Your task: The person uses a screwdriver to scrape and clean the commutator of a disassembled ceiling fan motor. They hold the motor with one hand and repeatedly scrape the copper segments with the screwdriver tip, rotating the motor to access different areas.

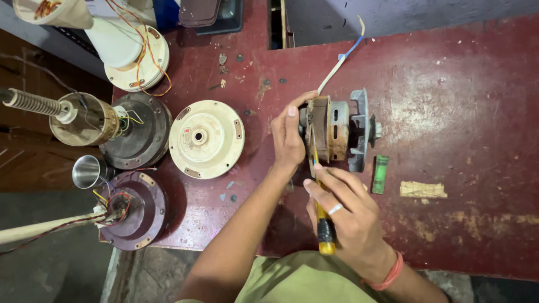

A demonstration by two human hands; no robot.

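Note:
A rusty electric motor (pixel 337 132) with a grey metal end plate lies on its side on the dark red table (pixel 460 112). My left hand (pixel 287 137) grips the motor's left end, fingers wrapped over the housing. My right hand (pixel 348 216) holds a screwdriver (pixel 324 227) with a yellow and black handle; its shaft runs up to the motor's lower left edge. A white and blue wire (pixel 339 62) leads from the motor toward the table's far edge.
A cream round fan motor cover (pixel 206 138) lies left of my hands. Dark and maroon fan motors (pixel 137 132) with coloured wires, a steel cup (pixel 88 171) and a white fan body (pixel 135 53) crowd the left edge. A small green piece (pixel 380 174) lies beside the motor.

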